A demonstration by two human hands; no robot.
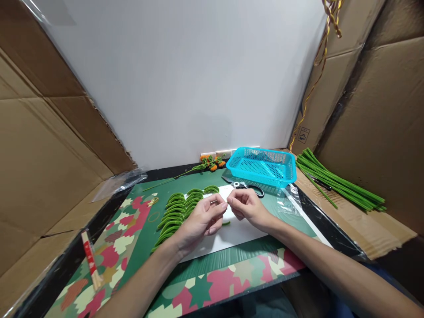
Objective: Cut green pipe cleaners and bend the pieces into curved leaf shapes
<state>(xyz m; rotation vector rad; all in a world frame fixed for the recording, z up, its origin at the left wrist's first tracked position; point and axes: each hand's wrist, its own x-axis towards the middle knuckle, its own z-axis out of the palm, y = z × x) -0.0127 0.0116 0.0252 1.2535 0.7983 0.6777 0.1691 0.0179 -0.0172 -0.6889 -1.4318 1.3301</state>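
Note:
Above a white sheet of paper (228, 240), my left hand (207, 216) and my right hand (248, 205) meet with thumbs and fingertips pinched close together. Whatever they hold between the tips is too small to make out. Bent green pipe cleaner pieces (174, 210) lie in stacked rows to the left of the paper and partly behind my left hand. A single short green pipe cleaner piece (226, 223) rests on the sheet below my hands. Just behind my right hand are scissors (256, 191) with black and white handles, partly hidden.
A blue perforated basket (261, 181) stands at the back right. Long green pipe cleaners (341, 183) lie on cardboard at the right. Orange flowers on a green stem (212, 163) lie along the back edge. A red-wrapped bundle of sticks (89, 256) is at the left. Cardboard walls flank the table.

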